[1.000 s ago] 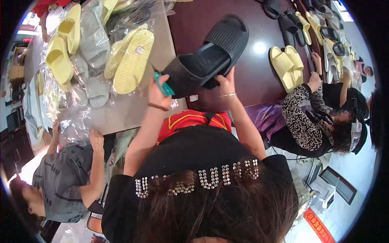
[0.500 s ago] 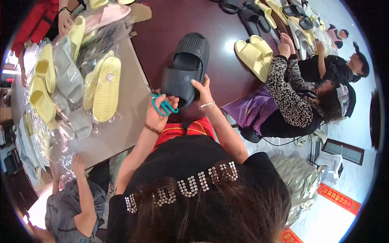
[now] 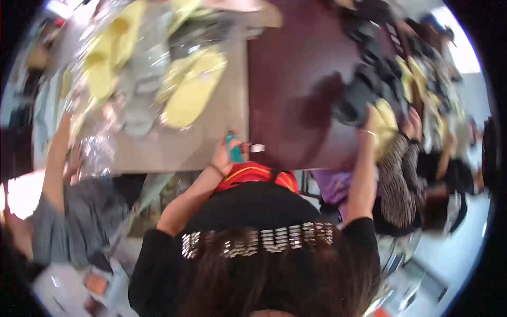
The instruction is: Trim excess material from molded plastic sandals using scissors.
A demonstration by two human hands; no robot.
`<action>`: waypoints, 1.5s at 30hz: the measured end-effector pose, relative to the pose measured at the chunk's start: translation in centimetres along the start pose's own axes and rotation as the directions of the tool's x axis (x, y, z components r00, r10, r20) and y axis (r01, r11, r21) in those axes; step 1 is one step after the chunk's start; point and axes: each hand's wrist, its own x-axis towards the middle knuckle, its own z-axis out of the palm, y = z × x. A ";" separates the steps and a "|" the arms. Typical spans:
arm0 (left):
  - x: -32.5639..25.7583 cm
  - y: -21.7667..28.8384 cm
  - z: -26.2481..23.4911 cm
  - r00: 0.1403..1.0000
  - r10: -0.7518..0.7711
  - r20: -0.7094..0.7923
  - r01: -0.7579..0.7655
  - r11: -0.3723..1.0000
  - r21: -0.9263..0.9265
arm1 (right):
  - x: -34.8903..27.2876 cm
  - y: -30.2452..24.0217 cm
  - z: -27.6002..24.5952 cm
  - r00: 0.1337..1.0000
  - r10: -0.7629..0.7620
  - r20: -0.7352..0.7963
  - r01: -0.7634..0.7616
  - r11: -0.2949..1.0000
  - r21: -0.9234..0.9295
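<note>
Black slipper carried off to the right

The right hand (image 3: 369, 119) has swung away from the body, taking the black slipper (image 3: 359, 95) over towards the slipper pile (image 3: 406, 79) on the dark table (image 3: 296, 68). The left hand (image 3: 224, 156) now grips only the teal tool (image 3: 233, 148), apart from the slipper.
</note>
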 end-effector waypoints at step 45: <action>1.7 3.3 -3.4 0.834 0.374 0.405 -0.293 -0.321 0.900 | -16.3 19.8 13.5 0.868 0.236 0.437 0.140 0.727 -0.672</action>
